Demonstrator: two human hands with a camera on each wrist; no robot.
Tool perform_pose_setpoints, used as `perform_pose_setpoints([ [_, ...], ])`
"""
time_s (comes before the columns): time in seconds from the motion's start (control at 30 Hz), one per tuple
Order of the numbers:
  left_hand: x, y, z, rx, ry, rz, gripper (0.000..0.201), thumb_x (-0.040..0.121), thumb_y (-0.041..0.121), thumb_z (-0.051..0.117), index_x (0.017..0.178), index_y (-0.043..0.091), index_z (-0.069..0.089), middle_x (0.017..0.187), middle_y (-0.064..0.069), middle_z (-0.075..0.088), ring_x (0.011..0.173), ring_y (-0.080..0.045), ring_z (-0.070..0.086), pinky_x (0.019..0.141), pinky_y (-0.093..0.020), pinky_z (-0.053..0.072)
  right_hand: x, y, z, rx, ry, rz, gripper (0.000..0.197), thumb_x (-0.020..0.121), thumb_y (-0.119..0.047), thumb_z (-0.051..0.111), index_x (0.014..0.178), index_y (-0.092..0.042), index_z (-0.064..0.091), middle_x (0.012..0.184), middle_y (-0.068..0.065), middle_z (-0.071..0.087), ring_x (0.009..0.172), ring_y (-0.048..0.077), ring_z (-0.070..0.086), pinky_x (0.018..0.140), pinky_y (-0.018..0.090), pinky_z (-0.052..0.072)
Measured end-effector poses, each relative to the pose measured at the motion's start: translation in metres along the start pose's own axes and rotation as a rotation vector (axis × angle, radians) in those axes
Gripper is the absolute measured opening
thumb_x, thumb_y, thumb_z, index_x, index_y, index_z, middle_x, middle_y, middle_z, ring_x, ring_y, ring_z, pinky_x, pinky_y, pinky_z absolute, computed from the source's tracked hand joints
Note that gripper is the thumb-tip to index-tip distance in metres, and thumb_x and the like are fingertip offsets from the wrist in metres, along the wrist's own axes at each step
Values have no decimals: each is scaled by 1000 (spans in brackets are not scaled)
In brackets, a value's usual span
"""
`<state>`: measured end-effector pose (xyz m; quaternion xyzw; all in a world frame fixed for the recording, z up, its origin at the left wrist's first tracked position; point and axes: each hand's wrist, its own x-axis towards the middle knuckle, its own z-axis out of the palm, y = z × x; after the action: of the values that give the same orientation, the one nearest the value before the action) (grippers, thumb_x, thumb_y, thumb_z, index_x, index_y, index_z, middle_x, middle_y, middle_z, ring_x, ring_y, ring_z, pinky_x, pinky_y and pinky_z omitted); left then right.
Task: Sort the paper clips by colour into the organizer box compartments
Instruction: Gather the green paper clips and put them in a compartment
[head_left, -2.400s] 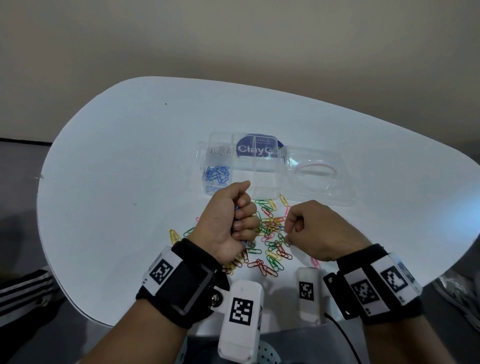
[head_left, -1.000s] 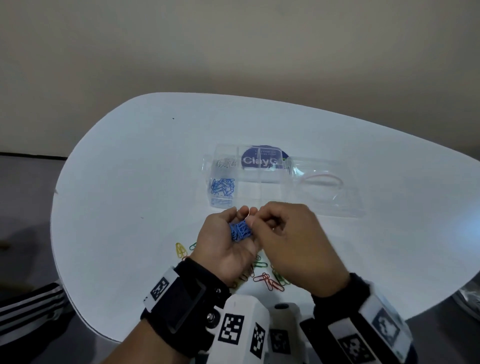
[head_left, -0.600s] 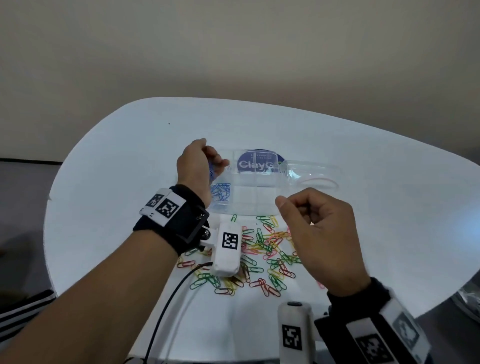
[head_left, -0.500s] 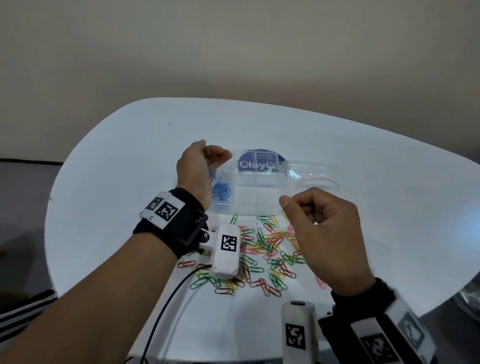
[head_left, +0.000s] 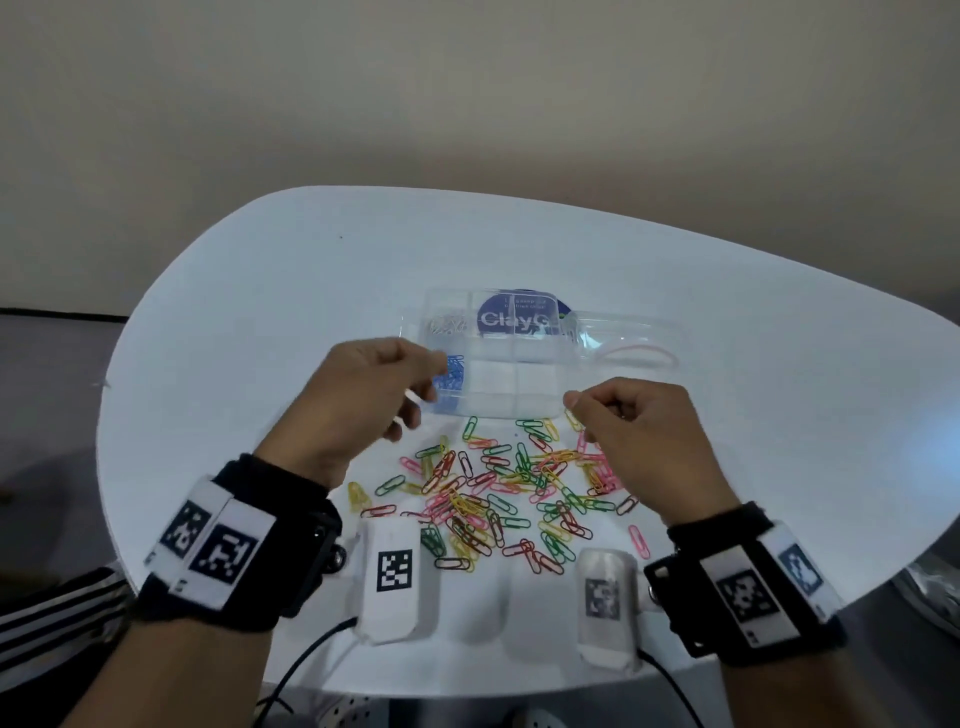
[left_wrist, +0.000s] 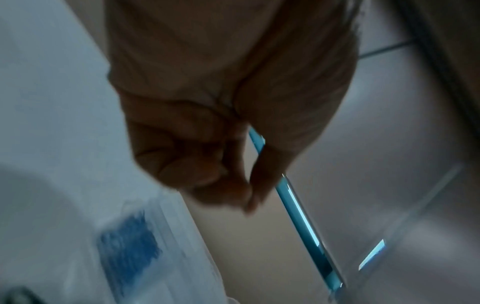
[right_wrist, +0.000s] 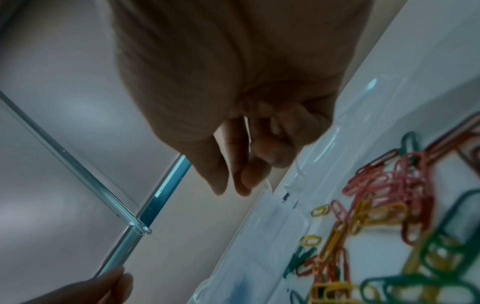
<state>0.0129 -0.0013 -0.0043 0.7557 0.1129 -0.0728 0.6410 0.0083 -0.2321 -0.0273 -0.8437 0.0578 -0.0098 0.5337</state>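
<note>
At twelve o'clock: organizer box (head_left: 511, 364), blue paper clips (head_left: 451, 375) sorted inside.
Left hand (head_left: 358, 395) and right hand (head_left: 636, 426), loosely curled, holding nothing, hover above the mixed paper clips (head_left: 511, 486).

A smooth white table (head_left: 270, 322) with a soft satin sheen is holding a clear, glossy plastic organizer box (head_left: 519, 384) that is catching glints of light. Thin wire paper clips (head_left: 498, 493) with shiny coloured coating are lying loose on it. Matt black fabric wrist straps (head_left: 291, 540) are carrying smooth white plastic camera housings (head_left: 395, 571).
</note>
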Motion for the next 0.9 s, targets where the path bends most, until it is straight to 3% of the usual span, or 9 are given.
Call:
perform_pose_setpoints([
  [0.1,-9,-1,-2,262,-112,-6,15,89,25,68,82,13,72,63,6,68,49,-7,54,47,-19,42,1,4,3,-66,-60,38,22,88,-28,72,70,-15,72,57,6,60,42,8,46,44,18,41],
  [0.2,-12,-5,-9,322,-110,-11,11,86,22,72,79,14,73,63,5,68,46,-5,54,42,-11,39,-3,8,7,-136,-139,46,16,86,-26,73,74,-16,75,47,-6,55,41,6,47,49,19,39],
  [0.33,-19,-16,-14,345,-108,-45,8,82,17,77,75,14,75,56,6,62,50,-10,53,42,-13,39,-7,3,28,-320,-299,8,9,85,-27,72,81,-21,77,41,-14,52,46,5,50,56,23,42],
  [0.4,-22,-21,-14,377,-119,-46,7,81,18,78,75,14,76,57,2,57,51,-10,51,48,-14,42,-7,0,39,-391,-330,-27,6,84,-28,71,82,-25,75,51,-13,53,55,8,52,63,27,46],
  [0.53,-23,-31,-10,403,-163,-54,6,80,21,78,75,18,77,63,0,61,53,-11,52,62,-27,46,-1,-5,49,-562,-313,-51,9,85,-32,68,93,-34,65,86,-13,50,89,16,57,84,35,49],
  [0.63,-19,-32,-7,411,-160,-53,7,82,21,77,75,19,76,57,7,61,50,-8,53,61,-26,46,3,-5,51,-611,-364,-13,19,83,-34,69,101,-33,63,92,-11,49,98,18,59,88,36,49],
  [0.73,-11,-32,-5,425,-150,-68,8,82,24,76,74,21,76,57,9,62,53,-11,55,56,-25,45,7,-5,52,-646,-341,-11,13,83,-33,69,94,-34,63,95,-11,51,98,18,58,88,36,49],
  [0.8,-3,-30,0,473,-153,-70,7,83,26,75,77,22,76,66,7,68,57,-10,57,59,-23,47,9,-5,54,-658,-314,0,6,83,-30,69,84,-31,64,93,-11,55,93,17,60,84,35,51],
  [0.9,15,-25,13,633,-158,-64,12,86,30,72,87,20,77,81,4,69,75,-12,62,66,-23,46,13,-4,59,-642,-310,49,12,83,-24,69,73,-26,63,82,-9,65,82,18,65,81,39,56],
])
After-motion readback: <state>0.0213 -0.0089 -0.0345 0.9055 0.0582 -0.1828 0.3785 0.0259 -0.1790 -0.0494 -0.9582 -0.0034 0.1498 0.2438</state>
